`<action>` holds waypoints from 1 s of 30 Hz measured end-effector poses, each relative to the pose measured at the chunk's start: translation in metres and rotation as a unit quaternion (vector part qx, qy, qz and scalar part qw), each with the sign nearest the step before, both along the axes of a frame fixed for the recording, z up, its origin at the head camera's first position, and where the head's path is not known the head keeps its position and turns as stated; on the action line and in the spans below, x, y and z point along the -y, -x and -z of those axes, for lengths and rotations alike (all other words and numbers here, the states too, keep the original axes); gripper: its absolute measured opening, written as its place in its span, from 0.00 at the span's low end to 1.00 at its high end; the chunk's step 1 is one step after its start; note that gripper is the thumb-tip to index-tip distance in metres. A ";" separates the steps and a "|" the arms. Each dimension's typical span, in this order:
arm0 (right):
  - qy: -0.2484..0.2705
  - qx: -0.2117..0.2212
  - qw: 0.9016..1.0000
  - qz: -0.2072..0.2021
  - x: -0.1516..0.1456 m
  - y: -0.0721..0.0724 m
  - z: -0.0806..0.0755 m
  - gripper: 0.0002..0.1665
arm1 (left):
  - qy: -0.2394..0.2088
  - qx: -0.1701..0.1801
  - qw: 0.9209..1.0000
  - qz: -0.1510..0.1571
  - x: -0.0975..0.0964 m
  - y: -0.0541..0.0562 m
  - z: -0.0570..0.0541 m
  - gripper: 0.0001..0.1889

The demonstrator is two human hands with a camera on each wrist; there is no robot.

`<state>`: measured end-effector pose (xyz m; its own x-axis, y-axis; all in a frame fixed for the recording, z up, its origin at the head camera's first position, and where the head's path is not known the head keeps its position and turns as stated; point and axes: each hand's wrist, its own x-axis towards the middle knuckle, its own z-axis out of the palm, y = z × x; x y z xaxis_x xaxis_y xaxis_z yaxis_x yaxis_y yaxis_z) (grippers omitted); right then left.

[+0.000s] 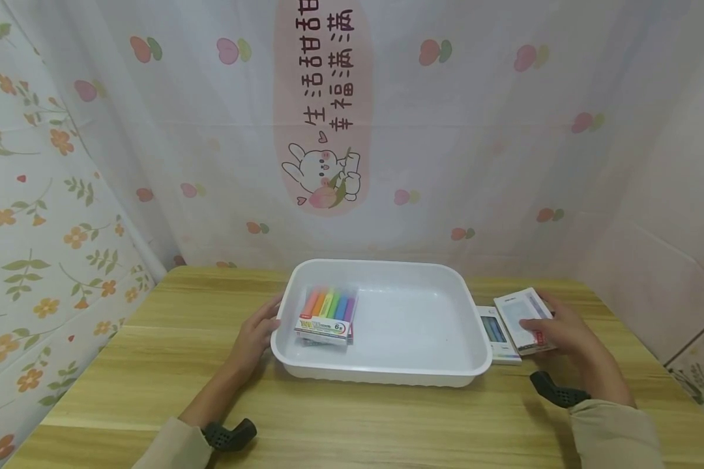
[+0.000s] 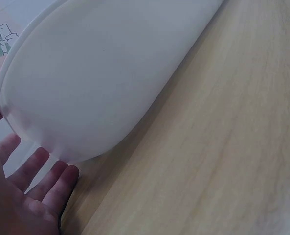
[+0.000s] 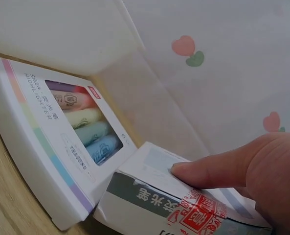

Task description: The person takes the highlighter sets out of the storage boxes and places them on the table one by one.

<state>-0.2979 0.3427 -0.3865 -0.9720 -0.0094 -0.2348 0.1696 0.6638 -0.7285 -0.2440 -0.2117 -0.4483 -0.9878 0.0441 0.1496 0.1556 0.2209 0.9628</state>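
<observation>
A white plastic tray (image 1: 399, 326) stands on the table. My left hand (image 1: 257, 335) is at its left side, the thumb by the rim and outstretched fingertips (image 2: 66, 174) touching the outer wall. Inside the tray at the left lies a clear-fronted pack of rainbow-coloured highlighters (image 1: 327, 316), with another pack partly hidden under it. My right hand (image 1: 566, 329) grips a white highlighter box (image 1: 519, 316), thumb on its upper face; the other fingers are mostly hidden. This box is tilted over a second highlighter box (image 3: 47, 132), whose window shows pastel pens, lying right of the tray.
The wood-grain table (image 1: 352, 423) extends in front of the tray and to both sides. Behind it hangs a printed curtain (image 1: 493, 163), with a floral cloth (image 1: 53, 228) at the left. A black wrist mount (image 1: 558, 389) sits on each forearm.
</observation>
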 end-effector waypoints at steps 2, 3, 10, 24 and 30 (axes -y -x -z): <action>0.004 0.004 1.000 -0.001 -0.002 0.000 0.001 0.57 | 0.000 0.002 1.000 -0.001 0.000 0.000 0.000 0.29; 0.005 0.007 1.000 -0.002 -0.003 0.000 0.002 0.58 | -0.001 0.002 1.000 -0.001 0.000 0.000 0.000 0.29; -0.018 0.026 0.999 -0.016 -0.009 0.000 0.002 0.60 | -0.005 0.003 1.000 0.000 -0.001 0.000 0.000 0.29; -0.016 0.074 0.997 -0.008 -0.010 -0.002 0.003 0.63 | -0.007 0.003 1.000 -0.005 0.000 0.000 0.001 0.29; -0.030 0.082 0.996 0.004 -0.008 -0.001 0.003 0.63 | -0.002 0.000 1.000 -0.005 0.000 0.001 0.002 0.29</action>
